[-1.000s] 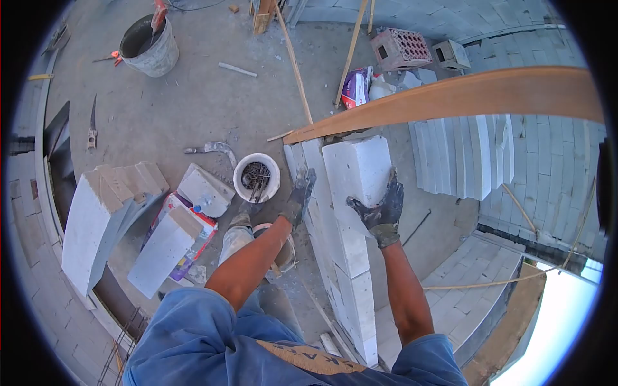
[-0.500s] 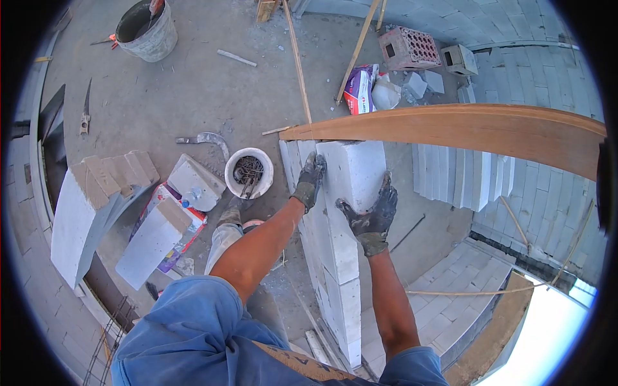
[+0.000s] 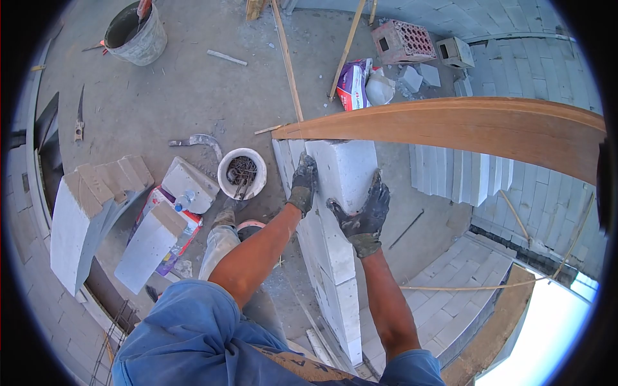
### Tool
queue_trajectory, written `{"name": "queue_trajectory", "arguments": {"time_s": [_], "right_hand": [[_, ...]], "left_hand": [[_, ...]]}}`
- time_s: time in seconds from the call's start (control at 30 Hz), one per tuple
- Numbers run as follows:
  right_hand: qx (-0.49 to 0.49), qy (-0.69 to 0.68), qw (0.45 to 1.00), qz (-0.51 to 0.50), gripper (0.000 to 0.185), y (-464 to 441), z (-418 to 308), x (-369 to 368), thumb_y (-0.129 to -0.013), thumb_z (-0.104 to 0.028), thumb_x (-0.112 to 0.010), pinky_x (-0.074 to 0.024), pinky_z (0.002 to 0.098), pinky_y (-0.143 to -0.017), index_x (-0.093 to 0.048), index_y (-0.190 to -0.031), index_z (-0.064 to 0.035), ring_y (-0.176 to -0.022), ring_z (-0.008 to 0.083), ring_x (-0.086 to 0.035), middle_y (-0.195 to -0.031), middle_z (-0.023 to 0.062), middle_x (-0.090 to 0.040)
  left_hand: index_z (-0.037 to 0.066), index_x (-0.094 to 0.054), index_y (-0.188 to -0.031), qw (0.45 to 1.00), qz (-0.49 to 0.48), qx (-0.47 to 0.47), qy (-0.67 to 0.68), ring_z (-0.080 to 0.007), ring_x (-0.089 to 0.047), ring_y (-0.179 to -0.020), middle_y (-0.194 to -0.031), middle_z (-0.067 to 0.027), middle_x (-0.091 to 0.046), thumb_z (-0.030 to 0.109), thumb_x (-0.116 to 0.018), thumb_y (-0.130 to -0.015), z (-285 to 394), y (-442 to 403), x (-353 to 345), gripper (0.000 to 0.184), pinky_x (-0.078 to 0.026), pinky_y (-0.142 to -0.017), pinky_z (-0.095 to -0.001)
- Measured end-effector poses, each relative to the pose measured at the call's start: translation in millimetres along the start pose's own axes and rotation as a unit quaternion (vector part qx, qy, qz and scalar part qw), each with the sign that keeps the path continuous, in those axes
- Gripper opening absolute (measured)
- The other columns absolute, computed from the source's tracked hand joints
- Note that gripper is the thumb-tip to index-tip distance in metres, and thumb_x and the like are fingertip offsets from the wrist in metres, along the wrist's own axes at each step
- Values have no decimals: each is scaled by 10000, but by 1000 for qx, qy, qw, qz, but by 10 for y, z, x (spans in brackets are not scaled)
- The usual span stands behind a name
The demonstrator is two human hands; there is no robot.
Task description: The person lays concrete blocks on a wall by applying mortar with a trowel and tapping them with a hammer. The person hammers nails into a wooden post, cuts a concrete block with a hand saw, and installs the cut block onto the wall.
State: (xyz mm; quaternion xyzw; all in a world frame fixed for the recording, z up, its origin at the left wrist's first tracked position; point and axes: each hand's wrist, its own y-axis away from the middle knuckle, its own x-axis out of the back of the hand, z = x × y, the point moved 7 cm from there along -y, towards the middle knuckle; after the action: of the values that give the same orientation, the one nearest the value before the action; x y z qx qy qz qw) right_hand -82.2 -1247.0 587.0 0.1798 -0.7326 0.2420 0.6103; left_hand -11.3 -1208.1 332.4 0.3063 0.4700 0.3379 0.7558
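Note:
A white aerated concrete block sits on top of a low wall of similar blocks, its far end beside a brown wooden frame piece. My left hand, in a dark work glove, lies along the block's left side with its fingers stretched forward. In a matching glove, my right hand spreads around the near right corner, thumb toward the near end and fingers along the right side. Both palms face the block; how hard they press cannot be seen.
Left of the wall stand a white bucket of metal pieces and several loose blocks. A hand saw lies farther left, with a large bucket behind. Slanted wooden props and a cement bag are ahead.
The whole view has shifted slightly, so most things appear a little farther left. Both hands stay at the block, with almost the same finger positions.

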Motion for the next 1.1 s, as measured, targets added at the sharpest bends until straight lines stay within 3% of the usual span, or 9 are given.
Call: {"name": "queue_trajectory", "arguments": {"time_s": [0.2,0.3,0.37,0.47,0.67,0.8,0.9,0.97,1.1], "right_hand": [[9,-10,1000,15,1104,-1,18,-9,-641,-526,-834,-407,509,-930,-345,-1384,128,-1067,443,-510,-1208,291,-512],[-2,-2,1000,10,1105,5,24,-14,-636,-525,-837,-407,509,-927,-348,-1381,129,-1065,441,-509,-1189,285,-516],[-4,-12,1000,16,1103,22,42,-20,-632,-519,-839,-409,509,-921,-349,-1380,126,-1060,439,-508,-1178,281,-516],[-13,-12,1000,9,1095,27,64,-35,-642,-524,-828,-407,511,-919,-346,-1385,119,-1066,437,-504,-1178,276,-514],[-10,-13,1000,1,1105,16,93,-51,-659,-550,-797,-397,514,-939,-322,-1408,109,-1090,433,-494,-1206,281,-505],[6,9,1000,8,1135,38,107,-71,-677,-576,-771,-385,517,-978,-276,-1445,98,-1127,448,-482,-1295,300,-473],[-2,44,999,-3,1142,65,118,-83,-678,-579,-768,-385,520,-981,-262,-1451,93,-1129,452,-482,-1303,298,-471],[-32,38,999,-16,1158,117,173,-114,-667,-573,-774,-390,517,-974,-247,-1456,91,-1120,444,-484,-1268,288,-488],[-11,36,999,11,1128,104,180,-93,-652,-524,-786,-425,497,-880,-273,-1451,84,-1036,398,-502,-1125,245,-519]], "left_hand": [[183,-657,-985,998,26,-34,33,-39,-374,-590,-719,121,-465,464,-453,-1017,22,42,-15,350,-299,-510,-207],[131,-634,-1173,998,-6,-10,65,-51,-463,-684,-866,90,-551,384,-445,-1033,-78,-11,4,345,-385,-586,-205],[84,-513,-1375,995,-2,-80,59,-70,-538,-886,-1100,43,-581,298,-442,-1041,-25,1,-2,403,-459,-775,-218],[68,-412,-1460,990,-22,-43,132,-84,-526,-1046,-1245,24,-541,242,-443,-1042,-50,-8,-19,454,-431,-930,-232],[72,-410,-1456,996,-46,-66,-42,-89,-539,-1116,-1276,22,-550,185,-430,-1046,-333,-366,186,426,-421,-968,-220],[87,-382,-1472,993,-70,-88,-19,-94,-537,-1136,-1328,10,-526,174,-447,-1040,-229,-64,200,446,-423,-964,-222],[102,-362,-1483,995,-67,-30,63,-99,-528,-1137,-1360,1,-499,152,-469,-1027,-595,-100,461,471,-428,-937,-217],[143,-337,-1498,992,-109,64,19,-119,-520,-1155,-1386,16,-479,170,-488,-1015,-966,-103,607,507,-449,-949,-277],[198,-484,-1376,985,-104,75,-117,-145,-516,-1133,-1302,60,-517,317,-496,-1021,-943,172,564,375,-423,-997,-343]]}}
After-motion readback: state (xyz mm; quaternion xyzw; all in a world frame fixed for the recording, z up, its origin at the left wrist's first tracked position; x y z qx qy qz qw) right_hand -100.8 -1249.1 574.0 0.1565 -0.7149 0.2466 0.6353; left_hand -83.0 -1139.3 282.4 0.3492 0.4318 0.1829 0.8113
